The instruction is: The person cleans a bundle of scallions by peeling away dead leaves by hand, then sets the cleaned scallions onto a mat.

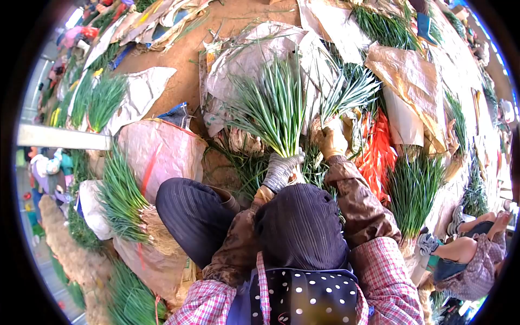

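My left hand (281, 169), in a grey knit glove, is closed around the lower stems of a large bunch of green onions (279, 105). The leaves fan out away from me above the hand. Just to the right, my right hand (331, 138), in a yellowish glove, is closed at the base of a smaller group of green onions (352, 93), whose leaves point up and right. Pale roots of other green onions (245, 142) lie left of the held bunch. Loose green leaves lie beneath and between my hands.
Red plastic strips (377, 151) hang right of my right hand. More green onion bundles lie at left (122, 197) and right (414, 189). Pale sacks (157, 146) and a brown sheet (409, 81) cover parts of the dirt floor. Another person (471, 257) sits at far right.
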Motion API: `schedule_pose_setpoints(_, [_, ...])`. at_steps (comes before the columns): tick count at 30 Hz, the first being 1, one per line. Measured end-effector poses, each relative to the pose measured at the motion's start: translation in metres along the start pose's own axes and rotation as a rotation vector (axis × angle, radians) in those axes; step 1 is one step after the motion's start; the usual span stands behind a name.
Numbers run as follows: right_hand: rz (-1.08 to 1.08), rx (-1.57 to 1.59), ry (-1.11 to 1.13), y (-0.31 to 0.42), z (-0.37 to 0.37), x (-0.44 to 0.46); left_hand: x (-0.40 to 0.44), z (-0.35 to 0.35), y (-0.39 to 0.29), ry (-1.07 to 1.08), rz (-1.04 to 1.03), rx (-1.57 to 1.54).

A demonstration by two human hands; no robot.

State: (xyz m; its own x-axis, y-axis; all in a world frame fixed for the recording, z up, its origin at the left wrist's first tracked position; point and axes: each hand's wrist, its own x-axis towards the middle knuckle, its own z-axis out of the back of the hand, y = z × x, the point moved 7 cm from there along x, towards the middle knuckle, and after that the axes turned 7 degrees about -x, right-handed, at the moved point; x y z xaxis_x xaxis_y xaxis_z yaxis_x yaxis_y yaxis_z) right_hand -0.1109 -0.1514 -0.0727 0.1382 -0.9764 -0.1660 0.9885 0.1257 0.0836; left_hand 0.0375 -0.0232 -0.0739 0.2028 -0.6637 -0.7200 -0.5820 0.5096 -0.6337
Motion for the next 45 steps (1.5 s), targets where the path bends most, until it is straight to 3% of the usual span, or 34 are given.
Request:
schedule_pose_setpoints(1, [0.002, -0.055, 0.096, 0.013, 0.011, -0.004, 0.006, 0.004, 0.005, 0.000, -0.001, 0.039])
schedule_pose_setpoints(2, [-0.028, 0.089, 0.157, 0.020, 0.024, -0.020, 0.012, 0.009, 0.013, 0.001, 0.002, 0.079])
schedule_pose_setpoints(3, [0.114, 0.309, 0.035, 0.024, 0.024, -0.036, 0.015, 0.011, 0.017, 0.004, 0.005, 0.122])
schedule_pose_setpoints(5, [0.320, 0.447, 0.001, 0.044, 0.036, -0.063, -0.009, 0.001, -0.005, 0.020, 0.069, 0.259])
schedule_pose_setpoints(9, [-0.064, 1.010, 0.182, 0.029, 0.032, -0.081, 0.001, -0.011, 0.002, 0.214, -0.030, 0.129])
schedule_pose_setpoints(11, [-0.340, 1.386, 0.283, 0.025, 0.022, -0.090, -0.010, -0.021, 0.002, 0.374, -0.112, -0.282])
schedule_pose_setpoints(12, [-0.403, 1.583, 0.366, 0.018, 0.004, -0.089, -0.012, -0.023, -0.003, 0.421, -0.137, -0.286])
schedule_pose_setpoints(13, [-0.508, 1.560, 0.411, 0.010, -0.013, -0.089, -0.016, -0.023, -0.011, 0.467, -0.160, -0.288])
schedule_pose_setpoints(15, [-0.118, 0.826, 0.713, 0.011, -0.034, -0.089, -0.026, -0.025, -0.027, 0.561, -0.207, -0.290])
schedule_pose_setpoints(16, [0.070, 0.444, 0.819, 0.005, -0.048, -0.090, -0.029, -0.025, -0.031, 0.499, -0.215, -0.353])
schedule_pose_setpoints(17, [0.408, 0.285, 0.611, -0.001, -0.066, -0.095, -0.031, -0.025, -0.036, 0.426, -0.232, -0.358])
schedule_pose_setpoints(19, [0.346, 0.152, 0.719, 0.002, -0.069, -0.073, -0.033, -0.025, -0.042, 0.408, -0.281, -0.362])
schedule_pose_setpoints(20, [0.065, 0.531, 0.554, -0.002, -0.025, -0.058, -0.030, -0.024, -0.039, 0.387, -0.276, -0.363])
schedule_pose_setpoints(21, [-0.073, 0.378, 0.308, -0.009, -0.013, -0.025, -0.021, -0.021, -0.028, 0.346, -0.215, -0.361])
schedule_pose_setpoints(22, [-0.073, 0.476, -0.026, -0.012, 0.024, -0.008, -0.022, -0.017, -0.024, 0.300, -0.133, -0.350])
schedule_pose_setpoints(23, [-0.114, 0.646, -0.181, -0.014, 0.039, 0.005, -0.016, -0.013, -0.015, 0.285, -0.064, -0.407])
schedule_pose_setpoints(24, [-0.173, 0.616, -0.082, -0.038, -0.013, 0.050, -0.015, -0.011, -0.014, 0.265, -0.056, -0.401])
schedule_pose_setpoints(26, [0.254, -0.271, 0.062, -0.030, -0.050, 0.096, -0.010, -0.011, -0.010, 0.258, -0.066, -0.424])
schedule_pose_setpoints(29, [-0.366, 0.309, 0.074, -0.072, -0.050, 0.107, -0.013, -0.013, -0.011, 0.246, 0.000, -0.435])
schedule_pose_setpoints(31, [-0.249, 0.380, 0.096, -0.046, -0.021, 0.074, -0.010, -0.012, -0.010, 0.235, -0.045, -0.407])
schedule_pose_setpoints(33, [-0.176, 0.408, 0.143, -0.006, 0.043, 0.013, -0.004, -0.009, -0.012, 0.219, -0.219, -0.291])
schedule_pose_setpoints(37, [0.068, 0.549, 0.333, 0.018, 0.026, -0.055, -0.002, -0.011, 0.007, 0.331, -0.013, -0.282])
schedule_pose_setpoints(39, [-0.121, 0.770, 0.383, 0.013, 0.021, -0.061, 0.000, -0.010, 0.012, 0.340, 0.021, -0.315])
schedule_pose_setpoints(40, [-0.112, 0.679, 0.336, 0.009, 0.014, -0.053, 0.001, -0.009, 0.010, 0.290, -0.036, -0.275])
schedule_pose_setpoints(41, [-0.149, 0.773, 0.464, 0.004, -0.013, -0.049, 0.003, -0.007, 0.013, 0.289, 0.049, -0.202])
schedule_pose_setpoints(44, [-0.288, 1.398, 0.587, 0.017, -0.032, -0.050, 0.002, -0.006, 0.007, 0.248, -0.019, -0.128])
schedule_pose_setpoints(45, [-0.299, 1.432, 0.575, 0.020, -0.029, -0.052, 0.003, -0.005, 0.010, 0.236, 0.006, -0.160])
